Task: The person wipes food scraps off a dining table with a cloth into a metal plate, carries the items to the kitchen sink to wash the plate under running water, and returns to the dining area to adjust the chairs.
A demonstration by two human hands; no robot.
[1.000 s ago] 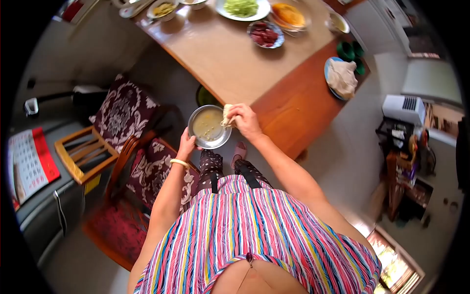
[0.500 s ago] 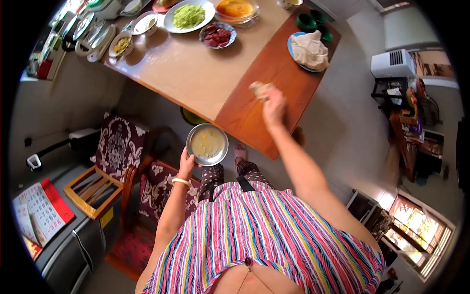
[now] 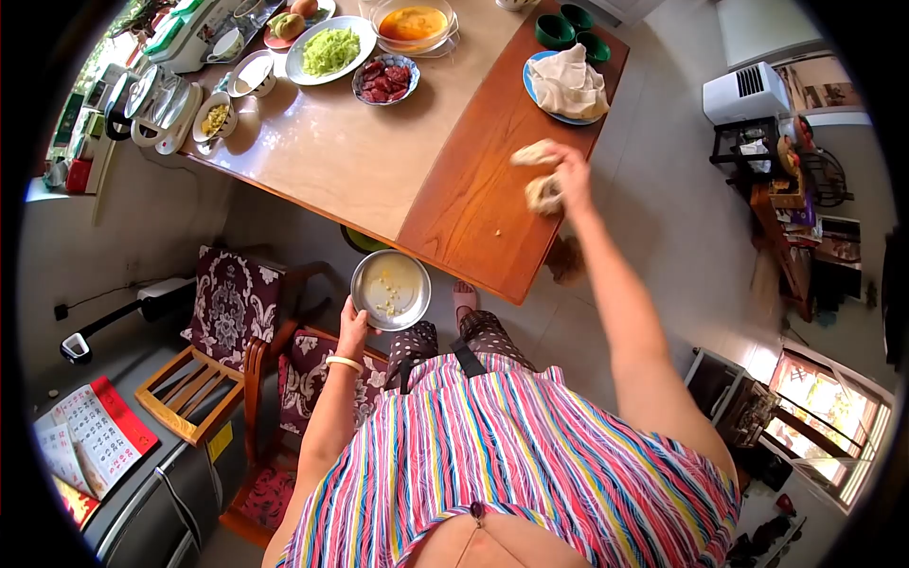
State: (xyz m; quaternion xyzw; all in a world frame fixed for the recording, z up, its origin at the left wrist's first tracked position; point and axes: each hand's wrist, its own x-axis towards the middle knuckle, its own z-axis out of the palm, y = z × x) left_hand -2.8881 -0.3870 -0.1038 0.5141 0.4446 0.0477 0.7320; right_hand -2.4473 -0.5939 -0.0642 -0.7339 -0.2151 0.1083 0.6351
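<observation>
My left hand (image 3: pixel 354 327) grips the rim of a round metal bowl (image 3: pixel 365 311) beside the table's near corner. Small yellow bits lie in the bowl. Over the bare wooden strip of the table, my right hand (image 3: pixel 574 182) is closed on a crumpled beige cloth (image 3: pixel 543 193), smeared by motion. A small crumb (image 3: pixel 498 232) rests on the wood near the cloth. Farther back, a blue-rimmed plate (image 3: pixel 533 87) carries folded whitish sheets (image 3: pixel 570 81).
The table (image 3: pixel 331 156) bears a plate of shredded greens (image 3: pixel 330 52), a bowl of dark red pieces (image 3: pixel 386 80), a glass bowl of orange liquid (image 3: pixel 413 25) and several green cups (image 3: pixel 555 32). Patterned chairs (image 3: pixel 237 298) stand at left.
My right hand with the cloth has moved right and toward me across the wood. The metal bowl in my left hand sits slightly lower and farther left. The whole view has shifted somewhat.
</observation>
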